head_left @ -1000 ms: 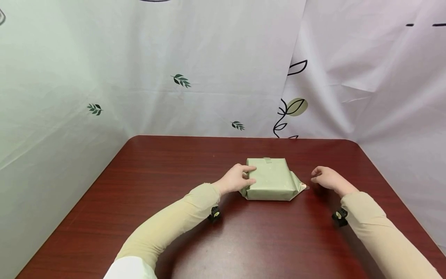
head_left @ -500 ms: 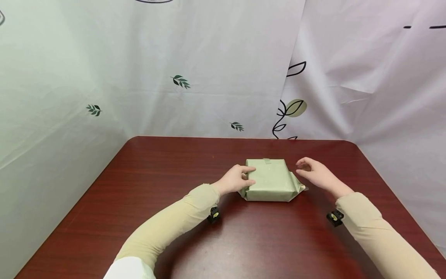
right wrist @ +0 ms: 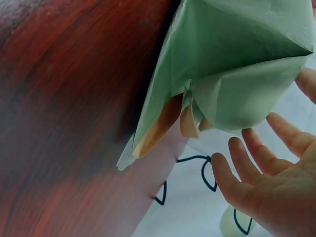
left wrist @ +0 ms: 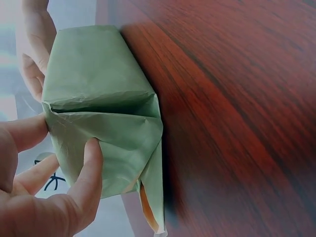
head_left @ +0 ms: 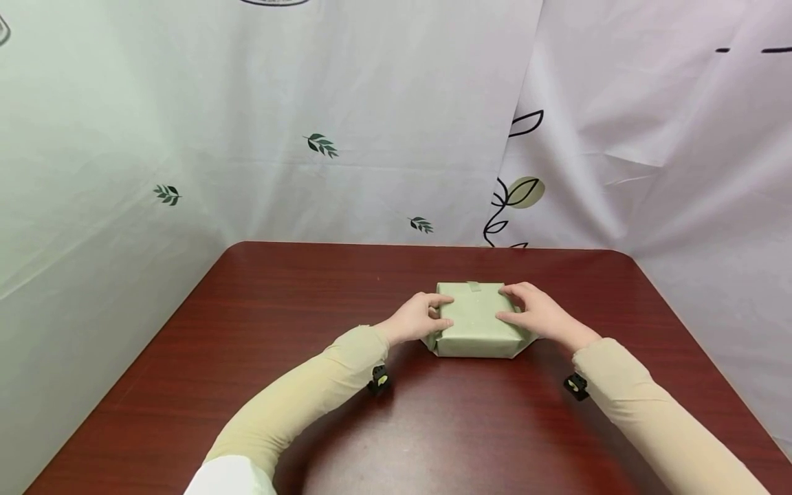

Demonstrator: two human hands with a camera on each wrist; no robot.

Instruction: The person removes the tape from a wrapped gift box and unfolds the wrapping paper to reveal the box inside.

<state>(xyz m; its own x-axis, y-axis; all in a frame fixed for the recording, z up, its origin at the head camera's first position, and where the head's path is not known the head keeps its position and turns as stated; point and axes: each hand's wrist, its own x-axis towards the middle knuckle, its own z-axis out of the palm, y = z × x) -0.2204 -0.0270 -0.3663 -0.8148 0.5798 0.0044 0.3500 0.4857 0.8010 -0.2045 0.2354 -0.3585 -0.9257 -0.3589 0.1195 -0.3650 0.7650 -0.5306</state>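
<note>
A box-shaped package wrapped in pale green paper [head_left: 473,326] lies on the table, with a small piece of tape on its far top edge. My left hand [head_left: 411,319] holds its left end; in the left wrist view one finger presses the folded end flap [left wrist: 116,143] while others lie along the top edge. My right hand [head_left: 541,317] is at the right end, thumb and a finger over the top. In the right wrist view its spread, loosely bent fingers [right wrist: 259,153] are beside the loose end flap [right wrist: 247,94], whose tan inner side shows.
The dark red wooden table [head_left: 396,426] has a white curtain [head_left: 371,103] with leaf prints behind it. Black wrist cameras hang below both sleeves. A clear strip of tape [right wrist: 126,155] sticks out from the lower flap's tip.
My right hand has moved left from beside the package to over its right end. The left hand and the package have stayed in place.
</note>
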